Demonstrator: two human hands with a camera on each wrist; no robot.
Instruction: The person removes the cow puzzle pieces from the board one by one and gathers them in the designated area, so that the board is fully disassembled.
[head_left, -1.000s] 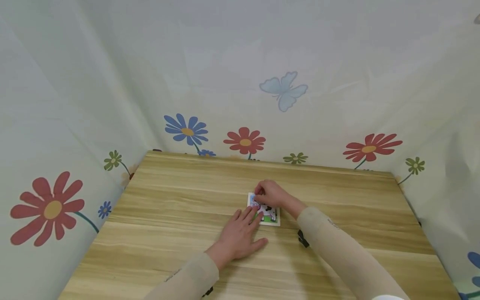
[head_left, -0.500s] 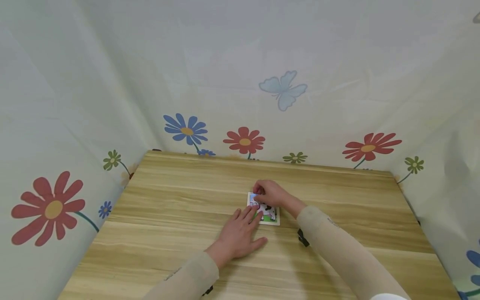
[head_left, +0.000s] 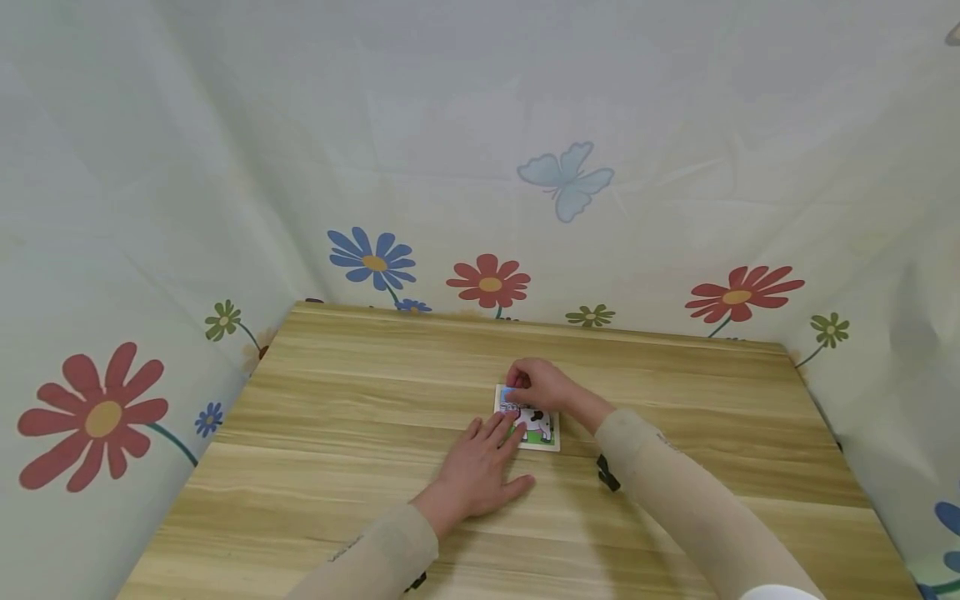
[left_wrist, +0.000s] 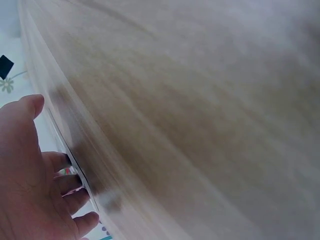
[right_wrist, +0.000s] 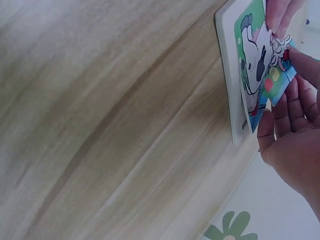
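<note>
A small cow jigsaw puzzle (head_left: 536, 435) in a white-edged frame (right_wrist: 228, 65) lies on the wooden table. My left hand (head_left: 480, 475) lies palm down with its fingers stretched out, the fingertips resting on the puzzle's near left part. At the far left corner, my right hand (head_left: 545, 388) pinches a puzzle piece (right_wrist: 278, 82) between thumb and fingers. In the right wrist view this piece carries blue, green and red print and sits tilted above the picture. Its far edge is hidden by the thumb. The left wrist view shows the left fingers at the puzzle's edge, their tips partly hidden.
The wood-grain table (head_left: 337, 400) extends on all sides of the puzzle. A white curtain (head_left: 420, 108) printed with flowers and a butterfly stands behind the table and along both sides. Black clips (head_left: 607, 473) show beneath the sleeves.
</note>
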